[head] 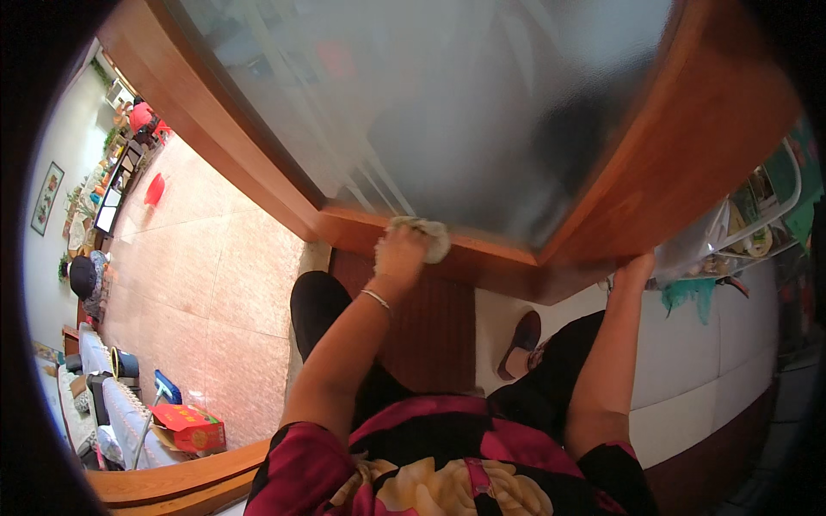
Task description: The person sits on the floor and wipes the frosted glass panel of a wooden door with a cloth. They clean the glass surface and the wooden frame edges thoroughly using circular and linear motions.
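A wooden door (703, 135) with a frosted glass panel (452, 122) stands in front of me. My left hand (403, 255) presses a pale cloth (438, 241) against the door's bottom rail, just below the glass; its fingers are partly hidden by blur and the cloth. My right hand (635, 271) is at the lower right edge of the door, its fingers curled round the wood and partly hidden.
A wire rack (765, 226) with plastic bags stands on the right. Through the doorway on the left lie a red cardboard box (200, 429), a blue mop head (168, 386) and a red basin (155, 189). A person in red (140, 117) is far off.
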Demonstrator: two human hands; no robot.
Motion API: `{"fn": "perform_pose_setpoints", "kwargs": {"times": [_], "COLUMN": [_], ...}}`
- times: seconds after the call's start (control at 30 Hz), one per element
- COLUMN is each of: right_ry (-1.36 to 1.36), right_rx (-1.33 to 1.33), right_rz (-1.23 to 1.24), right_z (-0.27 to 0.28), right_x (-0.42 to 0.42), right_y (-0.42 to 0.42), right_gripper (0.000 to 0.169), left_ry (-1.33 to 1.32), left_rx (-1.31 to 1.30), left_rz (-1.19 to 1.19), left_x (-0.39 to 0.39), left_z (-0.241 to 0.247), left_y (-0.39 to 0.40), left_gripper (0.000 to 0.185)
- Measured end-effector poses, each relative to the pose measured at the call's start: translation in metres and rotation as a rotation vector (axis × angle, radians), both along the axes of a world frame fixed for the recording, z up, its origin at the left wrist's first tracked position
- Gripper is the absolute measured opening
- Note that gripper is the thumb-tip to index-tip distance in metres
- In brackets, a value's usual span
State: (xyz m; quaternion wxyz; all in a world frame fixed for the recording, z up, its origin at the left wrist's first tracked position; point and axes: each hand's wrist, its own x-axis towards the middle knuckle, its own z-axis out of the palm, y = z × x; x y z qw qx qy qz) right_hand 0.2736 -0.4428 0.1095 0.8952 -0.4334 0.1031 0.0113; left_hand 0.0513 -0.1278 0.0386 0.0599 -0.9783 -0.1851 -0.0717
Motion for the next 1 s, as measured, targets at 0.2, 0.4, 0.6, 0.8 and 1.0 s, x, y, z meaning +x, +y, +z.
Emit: {"fn": "perform_pose_setpoints", "kwargs": {"times": [0.2,0.4,0.6,0.8,1.0], "right_ry": [-0.009,0.048,0.016,-0.027,-0.027], "right_rx": [0.023,-0.037,-0.055,-0.044,-0.017], "right_rz": [0.002,-0.031,-0.024,-0.053,-0.071], "right_z": [-0.014,0.013,0.010,-0.002,0.005], "right_x": [0.008,-0.009,-0.009,-0.003,-0.003], "right_y": [0.004,0.007,0.004,-0.003,0.008], "right_gripper": [0.051,0.051,0.051,0.050,0.051], "left_ry": [-0.479,-1.471,-1.562,-1.406,-1.236], "left_rx": [-0.560,-0.220,0.025,0.501,0.266], "left_rz": [0.157,-0.173,-0.186,-0.248,-0.108], "left_x": [-0.050,-0.029,0.029,0.065,0.056], "left_z": [0.057,0.287,0.342,0.247,0.140], "left_y": [0.153,0.104,0.015,0.042,0.025], "left_gripper": [0.026,0.035,0.047,0.043,0.048]}}
